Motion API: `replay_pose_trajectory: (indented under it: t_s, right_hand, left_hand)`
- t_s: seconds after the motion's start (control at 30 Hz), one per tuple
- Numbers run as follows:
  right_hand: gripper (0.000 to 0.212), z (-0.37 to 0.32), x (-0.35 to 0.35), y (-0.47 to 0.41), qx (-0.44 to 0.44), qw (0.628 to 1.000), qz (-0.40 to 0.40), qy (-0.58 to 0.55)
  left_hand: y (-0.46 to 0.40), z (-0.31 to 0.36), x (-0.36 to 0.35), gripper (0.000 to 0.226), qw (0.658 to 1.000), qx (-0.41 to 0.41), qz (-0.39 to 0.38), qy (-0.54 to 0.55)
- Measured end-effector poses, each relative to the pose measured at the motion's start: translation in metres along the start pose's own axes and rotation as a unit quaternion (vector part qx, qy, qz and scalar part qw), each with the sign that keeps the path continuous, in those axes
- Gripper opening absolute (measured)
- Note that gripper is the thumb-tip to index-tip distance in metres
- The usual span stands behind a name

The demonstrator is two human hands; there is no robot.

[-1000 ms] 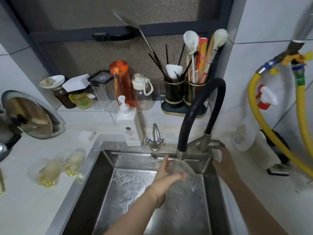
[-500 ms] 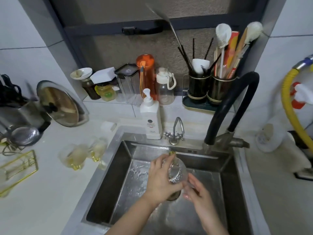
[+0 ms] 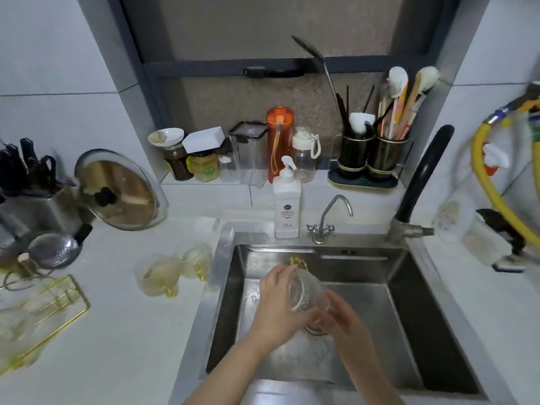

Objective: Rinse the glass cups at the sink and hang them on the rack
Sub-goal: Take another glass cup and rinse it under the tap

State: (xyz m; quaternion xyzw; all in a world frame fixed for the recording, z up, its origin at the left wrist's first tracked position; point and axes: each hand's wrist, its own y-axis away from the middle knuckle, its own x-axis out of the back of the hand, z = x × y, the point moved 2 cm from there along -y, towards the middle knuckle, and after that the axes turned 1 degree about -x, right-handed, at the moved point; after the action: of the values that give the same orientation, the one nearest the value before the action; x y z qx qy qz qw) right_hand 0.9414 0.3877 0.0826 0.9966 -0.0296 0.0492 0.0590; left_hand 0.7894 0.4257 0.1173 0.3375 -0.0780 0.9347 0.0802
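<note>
We look down from head height at a steel sink [image 3: 409, 287] set into a white counter [image 3: 122, 340]. Over the basin, two bare hands hold a clear, textured glass cup [image 3: 306, 293], tipped on its side with its mouth turned toward the left. The left hand [image 3: 276, 305] wraps around the cup from the left, fingers curled over its rim. The right hand [image 3: 347, 320] cups it from the right and below, fingers bent against the base; motion blur softens this hand, so we cannot tell how firmly it grips.

On the counter just left of the sink stand two more glass cups [image 3: 172, 270] with yellow handles, side by side. Farther left, at the picture's edge, a gold wire rack [image 3: 58, 302] stands on the counter, with what looks like a glass already on it, though that corner is blurred.

Behind the sink stand a white pump bottle [image 3: 287, 209], a small chrome tap [image 3: 327, 220] and a tall black faucet [image 3: 420, 176] that arches out of the picture. On the window ledge are jars, an orange bottle [image 3: 279, 141] and two dark utensil holders [image 3: 371, 153]. A glass pot lid [image 3: 119, 191] leans against the wall at left.
</note>
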Motion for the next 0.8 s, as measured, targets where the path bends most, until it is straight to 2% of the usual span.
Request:
replay_pose_trajectory:
  t_s: [0.1,0.2,0.3,0.37,0.43,0.47,0.53,0.63,0.7,0.8]
  right_hand:
    - [0.056,0.004,-0.021,0.015,0.008,0.999,0.029,0.024]
    - [0.049,-0.01,-0.041,0.029,0.026,0.997,0.062,0.029]
    - [0.052,-0.025,-0.057,0.044,0.052,0.993,0.074,0.077]
    - [0.077,-0.028,-0.065,0.052,0.068,0.989,0.071,0.112]
    - [0.101,-0.032,-0.068,0.055,0.047,0.991,0.072,0.1]
    - [0.102,-0.035,-0.067,0.056,0.037,0.991,0.076,0.102]
    - [0.091,-0.04,-0.06,0.053,0.051,0.984,0.09,0.146]
    - [0.085,-0.051,-0.057,0.045,0.094,0.971,0.062,0.212]
    - [0.077,-0.06,-0.064,0.038,0.111,0.969,0.038,0.218]
    - [0.068,-0.069,-0.082,0.027,0.138,0.969,0.027,0.203]
  left_hand:
    - [0.013,-0.009,0.018,0.097,0.999,0.005,-0.024,0.021]
    - [0.023,-0.014,0.032,0.091,0.997,0.017,-0.021,0.079]
    - [0.029,-0.014,0.036,0.088,0.995,0.027,-0.023,0.095]
    - [0.031,-0.011,0.037,0.091,0.993,0.021,-0.028,0.113]
    - [0.031,-0.007,0.038,0.088,0.987,0.024,-0.046,0.151]
    - [0.03,-0.007,0.04,0.08,0.983,0.029,-0.055,0.171]
    - [0.031,-0.007,0.048,0.067,0.976,0.04,-0.063,0.204]
    - [0.036,-0.011,0.061,0.069,0.953,0.088,-0.079,0.278]
    - [0.038,-0.016,0.071,0.068,0.942,0.134,-0.063,0.301]
    - [0.037,-0.025,0.087,0.061,0.889,0.201,-0.008,0.411]
